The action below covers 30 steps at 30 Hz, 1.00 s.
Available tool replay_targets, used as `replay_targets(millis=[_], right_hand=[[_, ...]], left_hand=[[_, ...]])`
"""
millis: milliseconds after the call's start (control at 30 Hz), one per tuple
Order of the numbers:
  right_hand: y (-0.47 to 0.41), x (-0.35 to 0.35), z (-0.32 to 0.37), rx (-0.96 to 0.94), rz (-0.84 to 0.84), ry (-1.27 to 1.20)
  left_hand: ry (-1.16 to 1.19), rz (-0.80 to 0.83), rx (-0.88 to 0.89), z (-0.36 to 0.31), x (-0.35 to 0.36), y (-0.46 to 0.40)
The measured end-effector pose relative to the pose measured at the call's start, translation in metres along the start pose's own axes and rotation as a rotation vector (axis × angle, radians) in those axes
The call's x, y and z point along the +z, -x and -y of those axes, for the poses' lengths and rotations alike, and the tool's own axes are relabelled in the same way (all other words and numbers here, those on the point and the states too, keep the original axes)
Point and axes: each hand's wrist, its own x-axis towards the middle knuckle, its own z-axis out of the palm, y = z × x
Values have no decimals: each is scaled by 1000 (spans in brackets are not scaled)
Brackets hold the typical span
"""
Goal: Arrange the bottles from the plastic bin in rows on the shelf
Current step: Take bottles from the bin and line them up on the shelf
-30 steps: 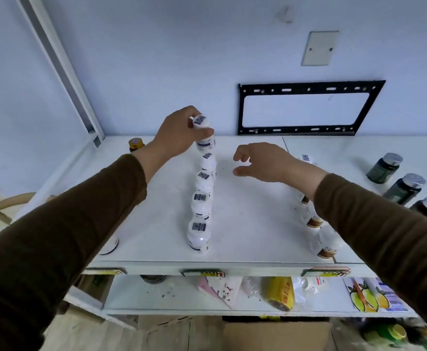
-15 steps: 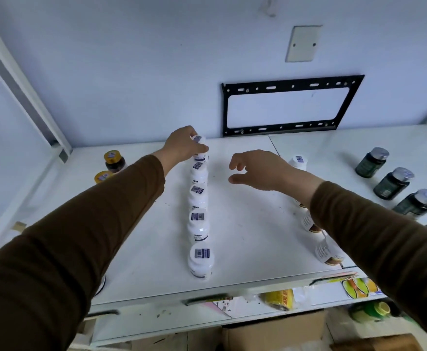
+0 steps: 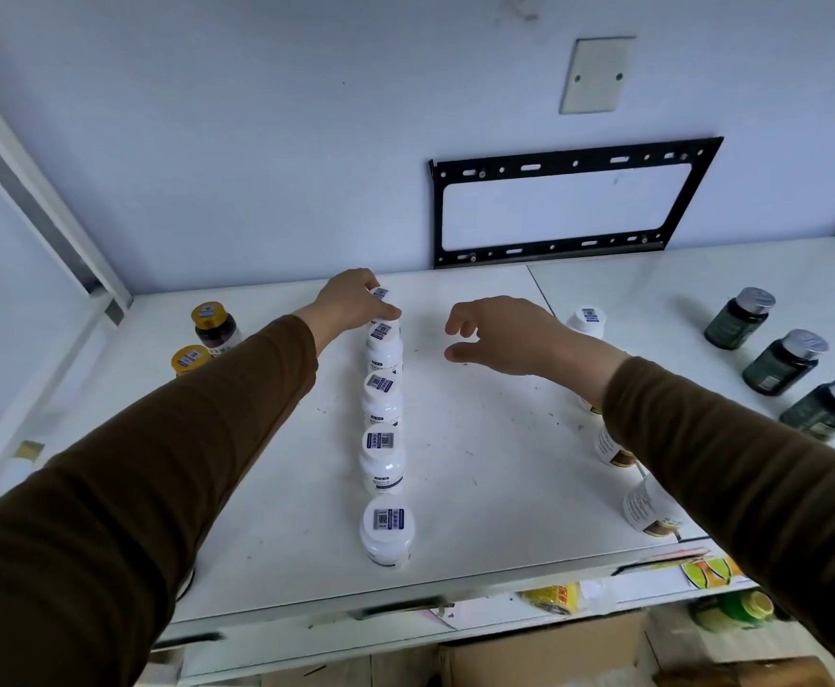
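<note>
Several white bottles with barcode lids stand in a row (image 3: 382,438) running front to back on the white shelf (image 3: 494,488). My left hand (image 3: 351,302) grips the rearmost white bottle (image 3: 380,296) of that row, which stands on the shelf. My right hand (image 3: 504,334) hovers to the right of the row with fingers loosely curled and nothing in it. A second row of white bottles (image 3: 650,505) runs under my right forearm, with its far bottle (image 3: 587,320) showing behind the hand. The plastic bin is out of view.
Two amber bottles with gold lids (image 3: 213,325) stand at the back left. Dark green bottles with silver lids (image 3: 784,361) line the right side. A black wall bracket (image 3: 569,163) hangs behind. A lower shelf holds packets, and a cardboard box (image 3: 544,654) sits below.
My left hand has lowered the white bottle from above the row down to the shelf at the row's far end. My right hand has stayed hovering beside it.
</note>
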Motion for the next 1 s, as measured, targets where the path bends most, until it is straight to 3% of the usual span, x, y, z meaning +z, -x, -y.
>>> replay_targets(millis=[367,600,800,1000], right_hand=[[1,-4,-4,-18,-17,-30],[9,-7,-6,-64,-110,-32],[60,-10,-1,-82,-244,-81],[149,-3,5,-44,-374,-91]], left_hand=[[-7,-47,5,1,-10,7],[-169,-247,274,-4,-35,60],[-308,-233,449,-14,-36,130],[-228,-167,564,-43,-9,213]])
